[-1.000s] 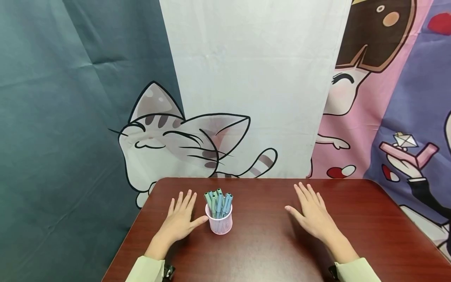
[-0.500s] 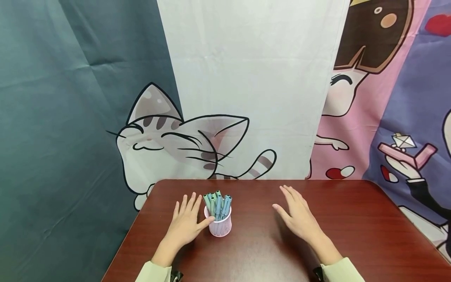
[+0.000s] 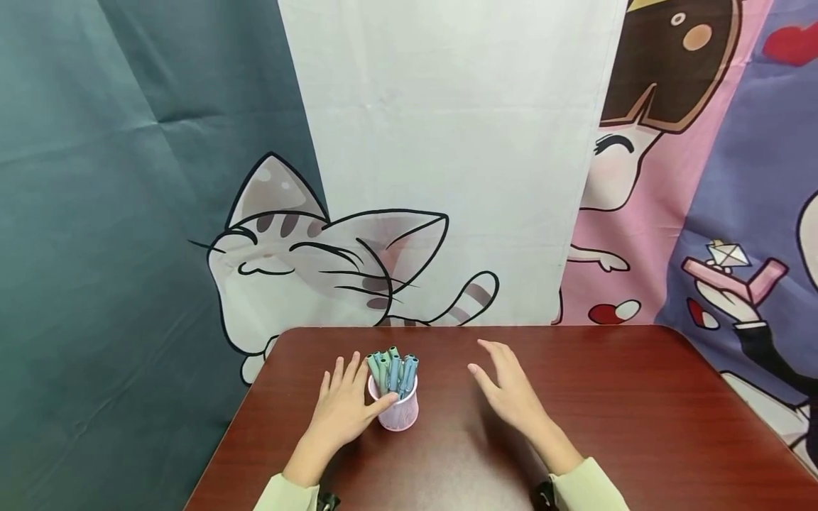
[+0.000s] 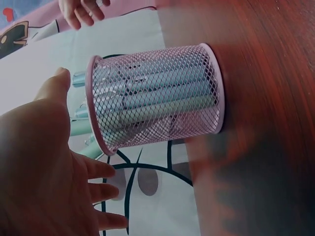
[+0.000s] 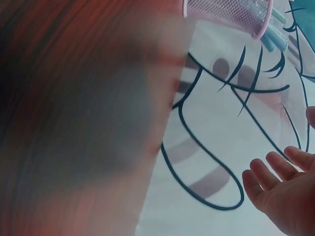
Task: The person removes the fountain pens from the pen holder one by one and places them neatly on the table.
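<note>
A pink mesh pen holder (image 3: 399,416) stands upright on the table, filled with several blue and green capped pens (image 3: 395,372). Just left of it hovers my left hand (image 3: 341,411), fingers spread, its thumb crossing in front of the rim in the head view. In the left wrist view the mesh holder (image 4: 157,96) fills the middle, and the palm and fingers (image 4: 106,191) hold nothing; a gap shows between hand and mesh. Off to the right, my right hand (image 3: 511,394) is raised above the table with relaxed fingers and nothing in them.
The brown wooden table (image 3: 613,426) has its far edge against a hanging cloth (image 3: 447,142) printed with a cartoon cat. A pink and purple printed cloth (image 3: 671,213) hangs at the right, a grey-green one (image 3: 115,248) at the left.
My right hand has moved left toward the pen holder. The left hand has shifted slightly right, so its thumb now overlaps the holder's rim. The holder stays in place.
</note>
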Available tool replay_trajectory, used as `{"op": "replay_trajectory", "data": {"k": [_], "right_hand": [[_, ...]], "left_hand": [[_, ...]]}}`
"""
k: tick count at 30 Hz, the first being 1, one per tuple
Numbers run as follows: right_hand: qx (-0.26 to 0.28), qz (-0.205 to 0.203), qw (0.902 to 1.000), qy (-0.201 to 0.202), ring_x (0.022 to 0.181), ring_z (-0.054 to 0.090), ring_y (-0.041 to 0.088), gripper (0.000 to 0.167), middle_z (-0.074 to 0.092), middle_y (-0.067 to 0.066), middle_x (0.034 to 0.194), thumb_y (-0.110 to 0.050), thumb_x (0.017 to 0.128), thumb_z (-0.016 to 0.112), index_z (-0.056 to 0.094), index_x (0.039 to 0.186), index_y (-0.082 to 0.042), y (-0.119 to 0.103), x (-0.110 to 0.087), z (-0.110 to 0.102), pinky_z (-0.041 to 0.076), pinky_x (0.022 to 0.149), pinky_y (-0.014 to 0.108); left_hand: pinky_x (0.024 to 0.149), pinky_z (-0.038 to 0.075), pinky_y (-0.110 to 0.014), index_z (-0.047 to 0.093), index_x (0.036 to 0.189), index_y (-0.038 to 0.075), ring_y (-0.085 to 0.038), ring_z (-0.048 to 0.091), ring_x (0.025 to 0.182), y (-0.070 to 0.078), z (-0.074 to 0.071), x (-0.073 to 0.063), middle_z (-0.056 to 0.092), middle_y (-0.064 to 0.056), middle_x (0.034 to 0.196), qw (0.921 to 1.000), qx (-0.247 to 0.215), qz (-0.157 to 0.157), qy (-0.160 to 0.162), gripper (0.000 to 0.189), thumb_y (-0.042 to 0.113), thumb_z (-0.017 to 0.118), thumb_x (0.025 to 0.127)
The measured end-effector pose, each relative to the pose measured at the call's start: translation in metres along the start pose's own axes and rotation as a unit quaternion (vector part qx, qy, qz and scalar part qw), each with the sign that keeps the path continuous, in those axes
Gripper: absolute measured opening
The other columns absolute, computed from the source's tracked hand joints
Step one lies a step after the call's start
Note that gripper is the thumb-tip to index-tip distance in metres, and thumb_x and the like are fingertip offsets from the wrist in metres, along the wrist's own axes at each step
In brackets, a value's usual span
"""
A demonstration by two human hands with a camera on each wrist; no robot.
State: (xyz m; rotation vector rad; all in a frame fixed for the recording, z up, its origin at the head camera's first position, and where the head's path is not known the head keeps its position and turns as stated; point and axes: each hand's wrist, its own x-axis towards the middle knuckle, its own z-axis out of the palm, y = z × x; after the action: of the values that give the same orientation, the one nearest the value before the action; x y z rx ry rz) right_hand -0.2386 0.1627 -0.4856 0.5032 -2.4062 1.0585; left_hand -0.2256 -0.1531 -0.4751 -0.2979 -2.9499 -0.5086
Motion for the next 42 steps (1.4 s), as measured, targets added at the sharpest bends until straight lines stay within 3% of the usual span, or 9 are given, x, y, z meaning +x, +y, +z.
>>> {"op": "replay_trajectory", "data": {"k": [4, 7, 13, 20, 24, 30, 36, 42], "right_hand": [[0.039, 0.021, 0.999, -0.004, 0.121, 0.057, 0.027, 0.048, 0.059, 0.008, 0.132, -0.027, 0.097, 0.07, 0.057, 0.139, -0.008, -0.01, 0.005, 0.009, 0.048, 0.1, 0.05], [0.101, 0.028, 0.9944, -0.016, 0.116, 0.06, 0.024, 0.044, 0.061, 0.005, 0.128, -0.022, 0.096, 0.072, 0.059, 0.136, -0.01, -0.016, 0.008, 0.015, 0.052, 0.097, 0.051], [0.21, 0.021, 0.9764, -0.043, 0.113, 0.062, 0.035, 0.043, 0.062, 0.013, 0.123, -0.011, 0.094, 0.073, 0.06, 0.133, -0.003, -0.021, 0.011, 0.03, 0.052, 0.097, 0.052], [0.254, 0.062, 0.9629, -0.066, 0.113, 0.064, 0.03, 0.041, 0.065, 0.012, 0.122, -0.012, 0.093, 0.073, 0.061, 0.132, -0.008, -0.02, 0.016, 0.041, 0.051, 0.099, 0.05], [0.267, 0.078, 0.9568, -0.084, 0.111, 0.066, 0.029, 0.041, 0.067, 0.013, 0.121, -0.01, 0.093, 0.073, 0.061, 0.132, -0.01, -0.018, 0.02, 0.047, 0.053, 0.098, 0.041], [0.291, 0.077, 0.9477, -0.107, 0.109, 0.067, 0.03, 0.038, 0.066, 0.019, 0.122, -0.008, 0.094, 0.072, 0.062, 0.13, -0.007, -0.021, 0.027, 0.059, 0.053, 0.094, 0.029], [0.315, 0.069, 0.9393, -0.118, 0.104, 0.067, 0.029, 0.031, 0.068, 0.02, 0.113, -0.003, 0.093, 0.07, 0.062, 0.123, 0.002, -0.026, 0.033, 0.068, 0.053, 0.09, 0.026], [0.331, 0.072, 0.9331, -0.122, 0.096, 0.064, 0.025, 0.028, 0.067, 0.022, 0.106, 0.002, 0.091, 0.07, 0.062, 0.118, 0.004, -0.032, 0.034, 0.073, 0.053, 0.084, 0.025]], "left_hand": [[0.118, 0.014, -0.068, 0.044, 0.151, -0.001, -0.047, 0.017, 0.152, 0.002, 0.0, -0.001, 0.031, -0.019, 0.163, 1.0, 0.0, -0.009, 0.0, 0.103, 0.079, 0.053, 0.086], [0.117, 0.016, -0.069, 0.043, 0.151, -0.002, -0.047, 0.018, 0.151, 0.005, -0.001, 0.0, 0.033, -0.019, 0.162, 0.9999, -0.009, -0.011, 0.003, 0.104, 0.078, 0.055, 0.085], [0.116, 0.018, -0.07, 0.042, 0.151, -0.002, -0.047, 0.02, 0.151, 0.01, 0.001, 0.001, 0.033, -0.019, 0.162, 0.9999, -0.009, -0.01, 0.0, 0.106, 0.079, 0.056, 0.084], [0.117, 0.017, -0.069, 0.038, 0.153, -0.005, -0.047, 0.019, 0.151, 0.017, 0.004, 0.008, 0.032, -0.02, 0.162, 0.9997, -0.02, -0.012, -0.011, 0.11, 0.079, 0.057, 0.084], [0.117, 0.018, -0.069, 0.035, 0.154, -0.005, -0.048, 0.019, 0.151, 0.019, 0.007, 0.013, 0.03, -0.022, 0.163, 0.999, -0.03, -0.022, -0.025, 0.112, 0.079, 0.057, 0.083], [0.117, 0.022, -0.067, 0.035, 0.153, -0.007, -0.052, 0.022, 0.148, 0.017, 0.013, 0.017, 0.031, -0.026, 0.161, 0.9988, -0.03, -0.026, -0.03, 0.113, 0.079, 0.057, 0.083], [0.117, 0.024, -0.065, 0.035, 0.152, -0.008, -0.053, 0.024, 0.147, 0.014, 0.013, 0.02, 0.032, -0.027, 0.16, 0.9989, -0.03, -0.024, -0.025, 0.115, 0.08, 0.057, 0.082], [0.118, 0.024, -0.063, 0.03, 0.154, -0.009, -0.052, 0.022, 0.148, 0.013, 0.012, 0.018, 0.028, -0.027, 0.162, 0.998, -0.037, -0.03, -0.043, 0.118, 0.081, 0.057, 0.082]]}}
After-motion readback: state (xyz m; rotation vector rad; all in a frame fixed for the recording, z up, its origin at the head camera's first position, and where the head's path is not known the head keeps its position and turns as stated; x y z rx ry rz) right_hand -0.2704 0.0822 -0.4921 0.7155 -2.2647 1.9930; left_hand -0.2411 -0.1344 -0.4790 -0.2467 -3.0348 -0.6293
